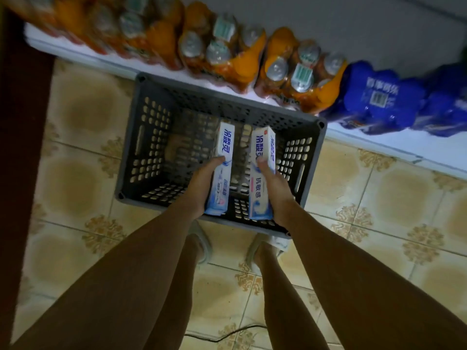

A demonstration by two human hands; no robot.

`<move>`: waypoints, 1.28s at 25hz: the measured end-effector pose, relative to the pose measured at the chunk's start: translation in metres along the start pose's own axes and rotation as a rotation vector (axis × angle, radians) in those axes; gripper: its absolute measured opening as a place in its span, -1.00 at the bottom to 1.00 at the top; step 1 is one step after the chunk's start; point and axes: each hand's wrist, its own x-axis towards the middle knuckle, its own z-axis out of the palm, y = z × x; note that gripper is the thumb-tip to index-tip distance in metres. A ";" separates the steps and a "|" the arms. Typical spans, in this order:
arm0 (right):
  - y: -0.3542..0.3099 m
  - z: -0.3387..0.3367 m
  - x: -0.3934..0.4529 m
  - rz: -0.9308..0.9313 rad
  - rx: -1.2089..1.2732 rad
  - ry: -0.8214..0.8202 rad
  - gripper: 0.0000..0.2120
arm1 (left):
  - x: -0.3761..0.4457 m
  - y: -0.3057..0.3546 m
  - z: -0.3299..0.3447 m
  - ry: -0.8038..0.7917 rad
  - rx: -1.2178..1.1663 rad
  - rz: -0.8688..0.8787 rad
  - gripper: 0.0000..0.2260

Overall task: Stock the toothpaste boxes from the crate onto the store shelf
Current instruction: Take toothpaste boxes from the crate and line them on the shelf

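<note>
Grey plastic crate: it sits on the tiled floor right against the low white ledge, directly below the person, so both arms can drop straight into it; its slotted bottom looks bare apart from what the hands hold.
Left hand: wrapped around the near half of the left toothpaste box, thumb across the printed face near the middle, fingers hidden beneath.
Right hand: closed on the right toothpaste box the same way, thumb on top, fingers at the outer side.
Box position: both boxes point lengthwise away from the person, side by side but apart, over the crate opening; whether they rest on the bottom or are lifted clear cannot be told.
Reason for grip: one box per hand, held near the back end, likely leaves the far end free to slide onto a shelf first.
Ledge goods: shrink-wrapped orange drink packs and blue packs fill the ledge, so the toothpaste probably belongs on a shelf higher up, outside this view.
Stage: these look like the last boxes, judging by the bare crate.
Feet: slippered feet stand just short of the crate's near wall.
</note>
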 end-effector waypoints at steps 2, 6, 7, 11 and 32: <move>-0.017 0.007 -0.034 -0.135 -0.183 0.030 -0.62 | -0.041 0.016 -0.002 -0.054 0.006 -0.035 -0.71; -0.056 0.020 -0.114 -0.326 -0.354 -0.012 -0.52 | -0.130 0.053 -0.010 -0.172 0.079 0.055 -0.74; -0.067 0.024 -0.137 -0.371 -0.398 -0.011 -0.54 | -0.156 0.066 -0.011 -0.191 0.114 0.082 -0.75; -0.104 0.041 -0.240 -0.475 -0.496 0.046 -0.54 | -0.267 0.118 -0.024 -0.240 0.260 0.183 -0.62; -0.296 0.067 -0.540 -0.784 -0.632 -0.009 -0.45 | -0.531 0.330 0.031 -0.441 0.290 0.674 -0.43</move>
